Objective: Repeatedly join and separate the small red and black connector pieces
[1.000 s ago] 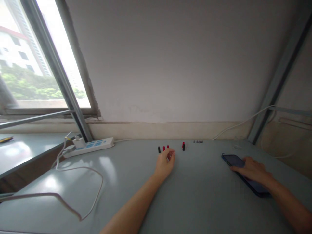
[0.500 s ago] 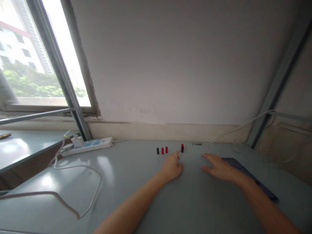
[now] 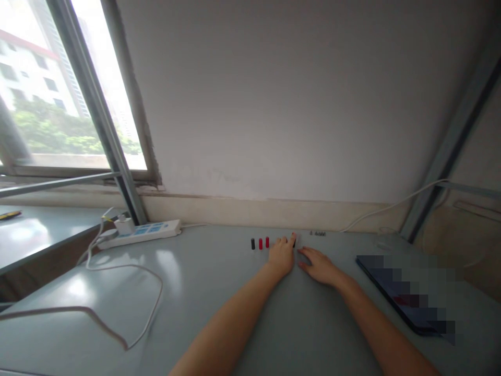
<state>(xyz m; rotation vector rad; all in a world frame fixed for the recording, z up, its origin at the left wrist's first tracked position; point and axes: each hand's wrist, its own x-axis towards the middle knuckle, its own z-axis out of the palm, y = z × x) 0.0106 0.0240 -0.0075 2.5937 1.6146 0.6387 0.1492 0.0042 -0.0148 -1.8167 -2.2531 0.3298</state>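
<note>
My left hand (image 3: 281, 257) reaches forward over the table with its fingers extended and its thumb hidden. Its index finger lies against or just in front of a small black cylinder (image 3: 294, 244). At that fingertip a bit of red shows, and most of both pieces is covered. My right hand (image 3: 318, 265) is close by on the right, thumb and index finger apart, with nothing visible between them. To the left of my left hand stand a black cylinder (image 3: 252, 244) and two red cylinders, one nearer (image 3: 260, 244) and one farther (image 3: 267, 242).
Several small dark pieces (image 3: 319, 234) lie near the wall. A dark flat tablet-like object (image 3: 391, 292), partly pixelated, rests on the right. On the left are a white power strip (image 3: 168, 228) and its looping cable (image 3: 156, 303). A metal post (image 3: 425, 188) rises at the right.
My right hand has moved left, close to my left hand. My left hand has shifted slightly right and forward, covering much of the red and black pair. The dark flat object is more exposed.
</note>
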